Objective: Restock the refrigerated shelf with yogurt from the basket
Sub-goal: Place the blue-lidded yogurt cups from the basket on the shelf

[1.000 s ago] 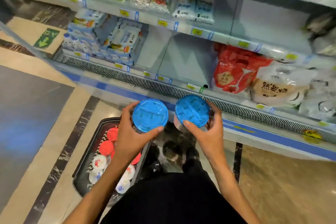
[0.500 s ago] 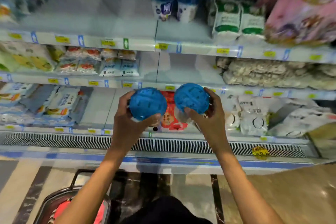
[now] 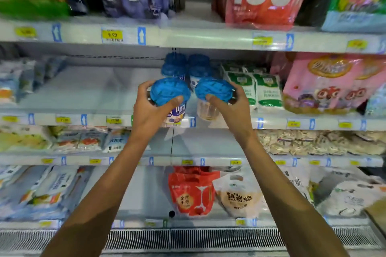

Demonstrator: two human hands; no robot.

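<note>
I have lifted both hands up from the basket to the cold shelf (image 3: 87, 98). My left hand (image 3: 150, 108) grips one yogurt cup (image 3: 170, 95), my right hand (image 3: 231, 106) grips another yogurt cup (image 3: 213, 94), ready to set by the cups at the back (image 3: 186, 67)

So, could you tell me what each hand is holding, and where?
Left hand grips a blue-lidded plastic yogurt cup around its lid rim; right hand likewise grips another.

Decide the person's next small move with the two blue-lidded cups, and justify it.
Probably push both cups forward onto the shelf. The left hand and right hand each hold a yogurt cup at shelf height, just before matching shelved cups, with bare shelf beside them.
</note>
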